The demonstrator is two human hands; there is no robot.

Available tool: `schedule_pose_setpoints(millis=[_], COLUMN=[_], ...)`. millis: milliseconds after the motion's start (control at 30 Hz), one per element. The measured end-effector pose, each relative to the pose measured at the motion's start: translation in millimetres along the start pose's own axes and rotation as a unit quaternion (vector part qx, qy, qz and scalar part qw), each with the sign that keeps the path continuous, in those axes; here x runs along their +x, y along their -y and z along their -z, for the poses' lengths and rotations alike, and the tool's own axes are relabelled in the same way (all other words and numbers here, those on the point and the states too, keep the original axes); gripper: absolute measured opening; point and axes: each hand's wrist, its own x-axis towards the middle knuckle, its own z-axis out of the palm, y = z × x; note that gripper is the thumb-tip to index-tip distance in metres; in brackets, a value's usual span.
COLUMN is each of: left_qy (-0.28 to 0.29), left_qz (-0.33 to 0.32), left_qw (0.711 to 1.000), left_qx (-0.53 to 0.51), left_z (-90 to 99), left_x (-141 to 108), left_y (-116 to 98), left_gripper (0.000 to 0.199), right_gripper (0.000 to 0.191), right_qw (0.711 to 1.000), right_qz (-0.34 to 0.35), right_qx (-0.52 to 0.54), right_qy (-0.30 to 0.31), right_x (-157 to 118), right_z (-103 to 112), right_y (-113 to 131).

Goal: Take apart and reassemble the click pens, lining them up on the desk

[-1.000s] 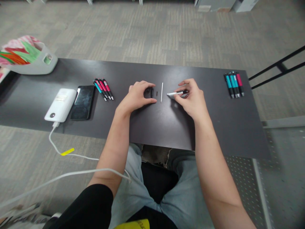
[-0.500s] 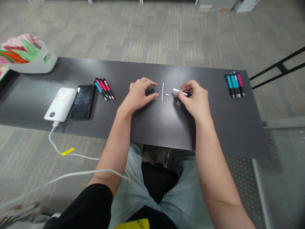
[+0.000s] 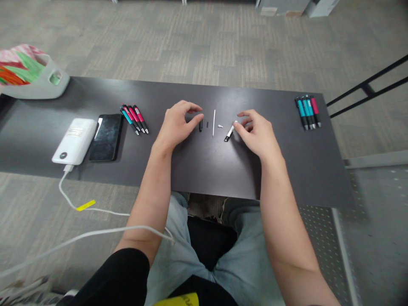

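Observation:
My right hand (image 3: 256,129) pinches one end of a white pen barrel (image 3: 232,130), whose black end points down and to the left. My left hand (image 3: 182,123) is open, thumb and fingers apart, just left of a short black pen part (image 3: 200,126) on the table. Between the hands lie a tiny dark piece (image 3: 207,125), a thin white refill (image 3: 213,123) and a small silvery tip (image 3: 220,126).
On the dark table (image 3: 197,170) lie several pens (image 3: 134,119) at left and several more (image 3: 308,112) at far right. A black phone (image 3: 106,137) and a cabled white power bank (image 3: 75,141) lie left. A white basket (image 3: 59,83) stands at the left end.
The white barrel has swung in my right hand, its black end now down and left. My left hand has drawn slightly back from the black part, which shows more fully.

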Motion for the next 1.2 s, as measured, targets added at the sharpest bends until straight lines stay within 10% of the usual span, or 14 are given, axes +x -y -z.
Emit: schedule_pose_setpoints(millis=[233, 900, 1200], left_qy=[-0.024, -0.008, 0.033], left_qz=[0.005, 0.018, -0.017], left_qw=[1.0, 1.0, 0.997], left_qx=[-0.001, -0.015, 0.065], left_z=[3.9, 7.2, -30.6], left_x=[0.3, -1.1, -5.2], left_y=[13.6, 8.7, -49.0], left_gripper=[0.025, 0.024, 0.021], right_gripper=[0.064, 0.049, 0.016], right_qw=[0.996, 0.994, 0.997], right_qz=[0.039, 0.046, 0.002], right_qx=[-0.023, -0.008, -0.08], right_qy=[0.073, 0.101, 0.015], right_x=[-10.4, -3.3, 1.3], right_z=[10.3, 18.9, -7.9], right_y=[4.5, -1.8, 4.7])
